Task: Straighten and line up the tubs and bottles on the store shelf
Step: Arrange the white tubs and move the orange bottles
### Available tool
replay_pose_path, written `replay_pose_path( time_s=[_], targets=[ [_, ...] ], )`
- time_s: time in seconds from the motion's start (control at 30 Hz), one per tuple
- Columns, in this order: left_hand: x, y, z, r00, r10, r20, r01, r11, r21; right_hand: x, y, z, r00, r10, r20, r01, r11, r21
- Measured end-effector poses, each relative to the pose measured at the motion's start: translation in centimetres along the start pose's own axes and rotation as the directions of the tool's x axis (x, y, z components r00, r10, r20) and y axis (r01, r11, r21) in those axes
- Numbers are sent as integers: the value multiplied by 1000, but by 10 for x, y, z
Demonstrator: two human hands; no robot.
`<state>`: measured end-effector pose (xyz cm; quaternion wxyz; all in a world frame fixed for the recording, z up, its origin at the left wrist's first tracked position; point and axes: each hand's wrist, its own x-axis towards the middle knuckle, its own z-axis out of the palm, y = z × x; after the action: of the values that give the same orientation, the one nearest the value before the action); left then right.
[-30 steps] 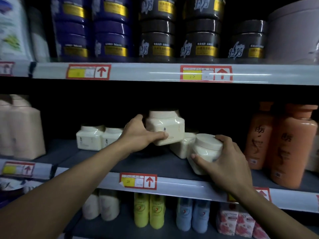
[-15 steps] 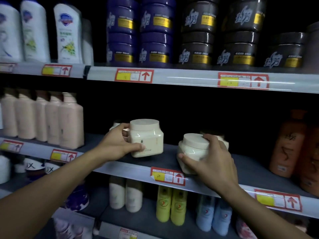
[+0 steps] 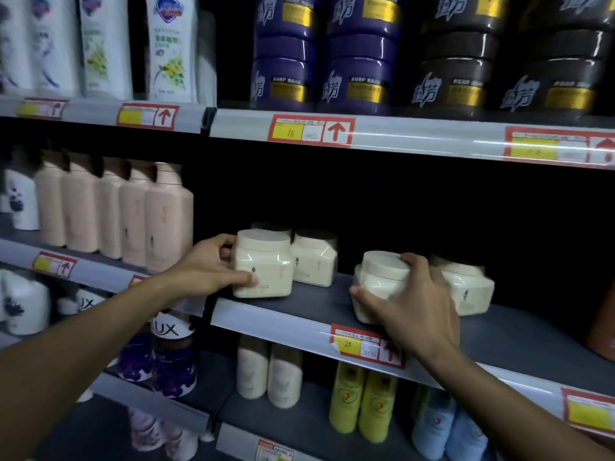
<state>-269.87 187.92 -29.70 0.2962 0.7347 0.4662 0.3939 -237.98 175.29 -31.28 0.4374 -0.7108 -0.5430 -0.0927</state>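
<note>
Shelf [image 3: 332,304]: dark grey, middle tier, white front rail with a red and yellow price tag [image 3: 357,344] marked 25.

Pink bottles [image 3: 133,211]: five or so upright in a close row on the neighbouring tier to the left, shoulders touching.

Purple tubs [image 3: 322,51]: stacked two high on the tier above. Dark tubs [image 3: 506,51] stacked likewise just to their right.

White bottles [image 3: 133,44]: upright, top tier, left.

Yellow bottles [image 3: 364,404]: a pair side by side on the tier below, between two cream bottles [image 3: 269,371] and two blue bottles [image 3: 446,427].

Left tub [image 3: 266,267]: cream, squarish, round lid, upright near the shelf front. Left hand [image 3: 206,267] grips it from its left side, thumb across the front face, fingers curled round the back by the lid.

Rear tub [image 3: 314,261]: same kind, just behind and to the right of the left tub, touching it or nearly so; another lid shows behind.

Right tub [image 3: 379,284]: same kind, tilted toward the camera, near the shelf front, well apart from the left tub. Right hand [image 3: 412,304] grips it, thumb on its lower left, fingers curled over the lid's far edge.

Far tub [image 3: 469,287]: upright, just behind the right hand, partly hidden by it.
</note>
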Motion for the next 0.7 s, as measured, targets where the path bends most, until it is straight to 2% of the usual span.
replay_pose_path(
  time_s=[0.23,0.43,0.7],
  targets=[
    [17,-4,-6,990,48,132,-55,997,49,3,-4,15,1000,-10,22,11,999,-35],
    [27,-11,-20,973,54,224,-66,997,48,11,-6,19,995,-5,103,14,996,-89],
    [29,-26,-30,959,64,275,-61,998,-17,21,-7,22,981,14,194,1,997,-77]
  ],
)
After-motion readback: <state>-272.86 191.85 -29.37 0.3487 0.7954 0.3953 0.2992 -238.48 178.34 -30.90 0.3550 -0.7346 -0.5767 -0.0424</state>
